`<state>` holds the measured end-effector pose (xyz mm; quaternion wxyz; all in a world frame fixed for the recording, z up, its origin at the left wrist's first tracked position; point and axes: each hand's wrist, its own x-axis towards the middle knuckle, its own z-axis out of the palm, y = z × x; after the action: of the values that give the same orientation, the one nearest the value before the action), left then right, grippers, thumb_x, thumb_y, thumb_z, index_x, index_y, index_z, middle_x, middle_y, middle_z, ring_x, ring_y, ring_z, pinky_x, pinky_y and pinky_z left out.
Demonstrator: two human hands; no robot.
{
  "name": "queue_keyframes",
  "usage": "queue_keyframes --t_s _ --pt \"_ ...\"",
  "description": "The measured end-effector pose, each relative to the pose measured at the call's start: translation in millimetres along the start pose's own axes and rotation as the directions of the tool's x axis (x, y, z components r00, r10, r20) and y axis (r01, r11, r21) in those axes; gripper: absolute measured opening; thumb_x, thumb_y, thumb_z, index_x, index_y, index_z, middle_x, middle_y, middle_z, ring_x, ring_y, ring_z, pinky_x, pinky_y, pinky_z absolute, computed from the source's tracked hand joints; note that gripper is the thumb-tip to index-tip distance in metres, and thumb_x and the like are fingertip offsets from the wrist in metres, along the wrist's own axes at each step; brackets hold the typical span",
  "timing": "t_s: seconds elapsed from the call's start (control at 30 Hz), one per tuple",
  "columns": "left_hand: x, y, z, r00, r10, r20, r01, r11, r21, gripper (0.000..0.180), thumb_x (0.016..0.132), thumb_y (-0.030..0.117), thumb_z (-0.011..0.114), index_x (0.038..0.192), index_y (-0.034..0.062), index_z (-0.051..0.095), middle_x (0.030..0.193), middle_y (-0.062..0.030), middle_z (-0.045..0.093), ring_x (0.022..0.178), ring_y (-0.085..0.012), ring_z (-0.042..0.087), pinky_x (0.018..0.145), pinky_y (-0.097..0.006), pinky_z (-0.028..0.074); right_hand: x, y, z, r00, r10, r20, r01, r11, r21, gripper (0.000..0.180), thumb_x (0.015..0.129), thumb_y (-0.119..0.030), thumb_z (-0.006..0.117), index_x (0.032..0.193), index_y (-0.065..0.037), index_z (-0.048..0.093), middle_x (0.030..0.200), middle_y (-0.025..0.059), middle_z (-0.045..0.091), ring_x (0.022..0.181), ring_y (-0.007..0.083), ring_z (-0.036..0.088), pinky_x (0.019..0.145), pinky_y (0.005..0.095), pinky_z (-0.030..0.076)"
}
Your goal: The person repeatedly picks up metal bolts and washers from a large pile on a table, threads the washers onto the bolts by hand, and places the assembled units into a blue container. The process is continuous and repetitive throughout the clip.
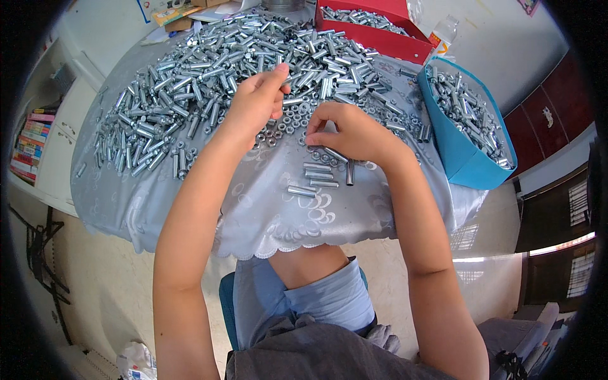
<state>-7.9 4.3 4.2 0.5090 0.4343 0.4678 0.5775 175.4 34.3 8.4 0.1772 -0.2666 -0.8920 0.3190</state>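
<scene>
My left hand point(258, 101) is over the near edge of a big pile of silvery expansion bolts point(253, 50), thumb raised and fingers curled in. Whatever those fingers hold, if anything, is hidden. Over to the right, my right hand point(347, 132) bends down to the cloth, with thumb and fingertips together beside loose hex nuts point(292, 119). I cannot make out what is in that pinch. Just below it lie several short metal sleeves point(318, 175), mostly side by side, and one more sleeve point(301, 190) rests closer to me.
A silver-grey patterned cloth point(253, 215) covers the round table. Bolts fill a blue fabric bin point(472, 158) at the right edge. Behind the pile stands a red box point(380, 41) of metal parts, with a clear plastic bottle point(443, 31) beside it.
</scene>
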Motion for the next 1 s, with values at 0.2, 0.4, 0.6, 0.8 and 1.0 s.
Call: queue_keyframes --t_s 0.2,0.4,0.6,0.8,1.0 --pt "-1.9 2.1 1.0 1.000 0.004 0.012 -0.004 1.000 0.003 0.040 0.085 0.042 0.055 0.079 0.0025 0.048 0.053 0.0088 0.028 0.046 -0.0027 0.026 0.046 -0.020 0.025 -1.6 5.1 -3.3 0.993 -0.118 0.015 0.118 0.992 -0.033 0.017 0.069 -0.012 0.070 0.084 -0.004 0.066 0.082 0.0073 0.062 0.075 0.0179 0.056 0.070 0.0289 0.044" --pt "-0.9 1.7 0.5 1.000 -0.005 -0.005 0.005 1.000 0.021 0.040 0.085 0.042 0.055 0.079 0.0028 0.048 0.052 0.0087 0.028 0.046 -0.0027 0.027 0.046 -0.020 0.025 -2.3 0.9 -3.4 0.998 0.044 0.054 -0.046 0.998 0.034 0.019 0.069 -0.012 0.070 0.086 -0.005 0.066 0.080 0.0057 0.064 0.072 0.0157 0.057 0.069 0.0282 0.044" --pt "-4.2 1.4 3.8 1.000 0.003 0.013 -0.004 0.995 0.097 0.040 0.084 0.042 0.056 0.078 0.0035 0.048 0.052 0.0085 0.030 0.046 -0.0024 0.028 0.046 -0.020 0.026 -0.3 -1.3 0.6 0.998 -0.033 -0.048 0.036 0.998 0.051 0.017 0.071 -0.011 0.069 0.085 -0.004 0.065 0.076 0.0022 0.064 0.071 0.0121 0.057 0.065 0.0268 0.044" --pt "-5.3 3.6 3.3 0.998 -0.027 0.058 0.023 0.997 0.071 0.036 0.083 0.037 0.059 0.072 0.0042 0.048 0.050 0.0072 0.032 0.044 -0.0041 0.028 0.044 -0.021 0.025 5.2 -7.0 -4.6 0.947 0.082 -0.312 0.067 0.897 0.437 0.015 0.081 -0.002 0.060 0.095 0.004 0.058 0.088 0.0045 0.061 0.080 0.0087 0.057 0.073 0.0202 0.046" --pt "-11.7 8.3 11.0 0.998 -0.030 0.062 0.026 0.998 0.057 0.030 0.082 0.028 0.058 0.065 0.0063 0.045 0.047 0.0058 0.031 0.042 -0.0055 0.029 0.042 -0.022 0.024 6.5 -7.3 -5.8 0.932 0.171 -0.320 0.060 0.798 0.600 0.018 0.080 -0.007 0.062 0.095 0.002 0.058 0.085 0.0036 0.061 0.076 0.0090 0.057 0.067 0.0208 0.045"
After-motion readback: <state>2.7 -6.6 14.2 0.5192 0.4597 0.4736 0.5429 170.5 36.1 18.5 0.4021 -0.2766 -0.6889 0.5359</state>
